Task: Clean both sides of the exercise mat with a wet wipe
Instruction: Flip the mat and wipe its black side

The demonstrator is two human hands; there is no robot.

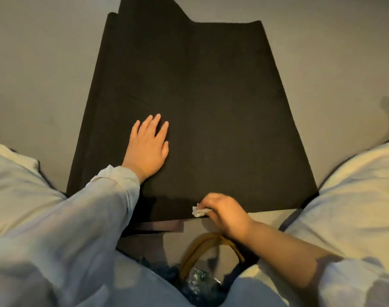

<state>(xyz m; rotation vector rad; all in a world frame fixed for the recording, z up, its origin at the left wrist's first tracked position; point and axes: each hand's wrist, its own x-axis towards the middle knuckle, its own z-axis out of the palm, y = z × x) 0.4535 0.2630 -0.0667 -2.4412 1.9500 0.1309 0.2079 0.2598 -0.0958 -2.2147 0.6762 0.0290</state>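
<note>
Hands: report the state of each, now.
Left hand: open, fingers straight, resting flat on the black exercise mat.
Right hand: pinching a crumpled white wet wipe at the mat's near edge.

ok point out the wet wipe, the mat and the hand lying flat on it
wet wipe (198,211), head view, on the crumpled white part showing beside the fingers
exercise mat (211,107), head view, on the bare black middle of its surface
left hand (148,147), head view, on the back of the hand
</note>
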